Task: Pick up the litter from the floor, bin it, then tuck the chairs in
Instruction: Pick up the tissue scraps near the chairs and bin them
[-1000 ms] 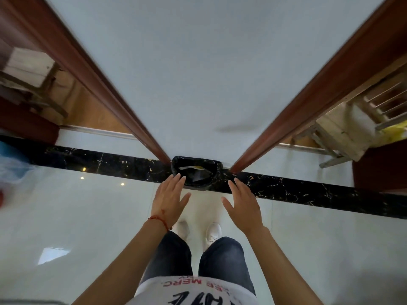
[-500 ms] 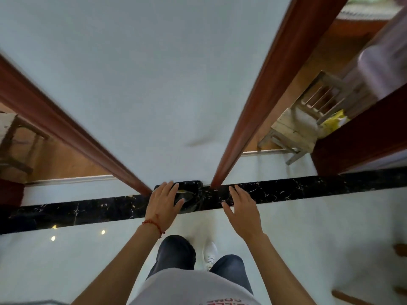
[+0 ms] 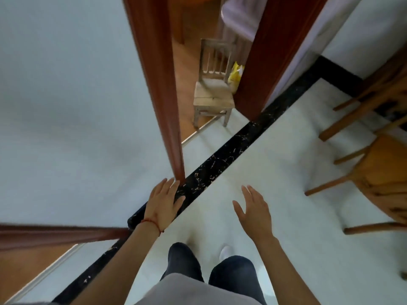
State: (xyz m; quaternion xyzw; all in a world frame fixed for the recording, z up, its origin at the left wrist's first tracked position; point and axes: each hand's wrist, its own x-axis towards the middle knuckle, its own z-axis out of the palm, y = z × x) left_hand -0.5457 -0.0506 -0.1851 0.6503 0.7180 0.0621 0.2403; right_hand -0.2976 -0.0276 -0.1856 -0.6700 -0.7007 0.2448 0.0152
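With both hands free of any load, the left hand [image 3: 164,202] and right hand [image 3: 253,211] hang forward over the floor [image 3: 264,150], each grip spread with fingers straight and holding nothing. No litter can be made out on the visible tiles, and no bin is plainly in view; a dark shape under the left hand cannot be told apart from the black marble strip [image 3: 220,159] that crosses the floor there. In my judgement the binning step is finished or nearly so, and the chair step is in hand.

The orange-brown wooden chairs [image 3: 378,172] stand at the right edge, well apart from both hands, legs splayed on the tiles; the desk they belong to is not clearly shown. The next move calls for a turn to the right, a hold on a chair back or seat rim, and a level push so the legs slide rather than catch.

The floor is pale glossy tile. A red-brown door frame [image 3: 163,106] rises ahead, and through the opening stands a small weathered chair [image 3: 212,93] on an orange floor, a yellow bag [image 3: 235,74] just beside it. The picture is blurred.
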